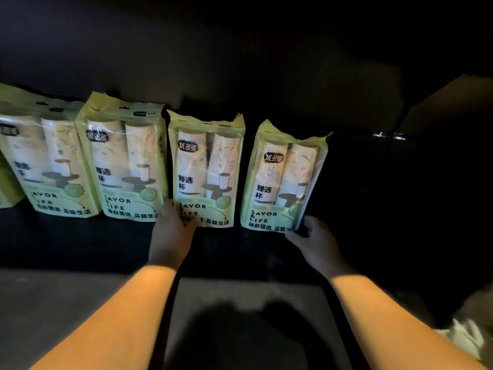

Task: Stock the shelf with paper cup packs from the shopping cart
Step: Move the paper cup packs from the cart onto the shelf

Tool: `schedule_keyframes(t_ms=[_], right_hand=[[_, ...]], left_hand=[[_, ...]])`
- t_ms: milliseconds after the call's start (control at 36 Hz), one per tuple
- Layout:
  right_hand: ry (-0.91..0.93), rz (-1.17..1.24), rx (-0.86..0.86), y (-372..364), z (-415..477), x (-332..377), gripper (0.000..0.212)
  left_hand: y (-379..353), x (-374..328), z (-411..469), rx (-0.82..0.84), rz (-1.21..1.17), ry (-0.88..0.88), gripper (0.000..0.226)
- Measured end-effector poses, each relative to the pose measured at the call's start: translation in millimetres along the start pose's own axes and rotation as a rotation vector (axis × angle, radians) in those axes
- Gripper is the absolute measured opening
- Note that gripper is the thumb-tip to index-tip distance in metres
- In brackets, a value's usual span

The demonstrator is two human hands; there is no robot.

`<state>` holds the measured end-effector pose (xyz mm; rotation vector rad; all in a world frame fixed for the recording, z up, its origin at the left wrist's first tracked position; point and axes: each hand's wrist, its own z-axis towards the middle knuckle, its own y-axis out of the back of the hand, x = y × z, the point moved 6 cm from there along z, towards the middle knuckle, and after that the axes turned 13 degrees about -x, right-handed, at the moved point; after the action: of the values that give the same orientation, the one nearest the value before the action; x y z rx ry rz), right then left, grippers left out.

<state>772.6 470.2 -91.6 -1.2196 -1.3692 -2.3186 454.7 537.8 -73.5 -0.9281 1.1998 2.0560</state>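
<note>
Hands each hold a paper cup pack standing upright on the shelf (80, 241).
I see the right hand (314, 241) curled round the lower right corner of the rightmost pack (282, 177); the left hand (174, 228) grips the neighbour pack (205, 169) just left of it, at its lower left corner.

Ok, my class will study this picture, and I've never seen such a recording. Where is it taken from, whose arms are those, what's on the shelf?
No machine here: a camera worn on a person's head looks down at their own bare arms. On the dark shelf stand green paper cup packs in a row. The left hand touches the lower left corner of the second pack from the right; the right hand touches the lower right corner of the rightmost pack. It is too dim to tell whether either hand grips.
</note>
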Motion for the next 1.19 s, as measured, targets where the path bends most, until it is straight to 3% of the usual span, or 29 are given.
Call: schedule_keyframes(t_ms=[111,222,389,528,639,750,889,1083,1194], right_hand=[[0.037,-0.349,0.098,18,-29,0,0.058],[0.062,-0.549,0.274,40,-60,1,0.052],[0.261,-0.745,0.298,86,-103,19,0.051],[0.322,-0.742,0.271,127,-141,35,0.042],[0.316,-0.702,0.301,156,-175,40,0.043],[0.276,-0.629,0.329,172,-202,38,0.053],[0.331,-0.609,0.391,166,-216,46,0.054],[0.510,-0.545,0.476,130,-220,86,0.053],[0.634,-0.511,0.537,94,-233,127,0.054]], left_hand=[[8,-1,-18,0.054,0.117,0.015,0.061],[20,4,-45,0.143,0.265,0.032,0.066],[55,-7,-91,0.212,0.613,-0.286,0.041],[104,-18,-129,0.301,0.781,-0.393,0.031],[147,-21,-168,0.379,0.831,-0.369,0.023],[193,-27,-199,0.317,0.848,-0.326,0.025],[240,-39,-229,0.195,0.792,-0.247,0.048],[292,-37,-243,0.057,0.849,-0.160,0.047],[328,-15,-255,-0.002,0.885,-0.008,0.031]])
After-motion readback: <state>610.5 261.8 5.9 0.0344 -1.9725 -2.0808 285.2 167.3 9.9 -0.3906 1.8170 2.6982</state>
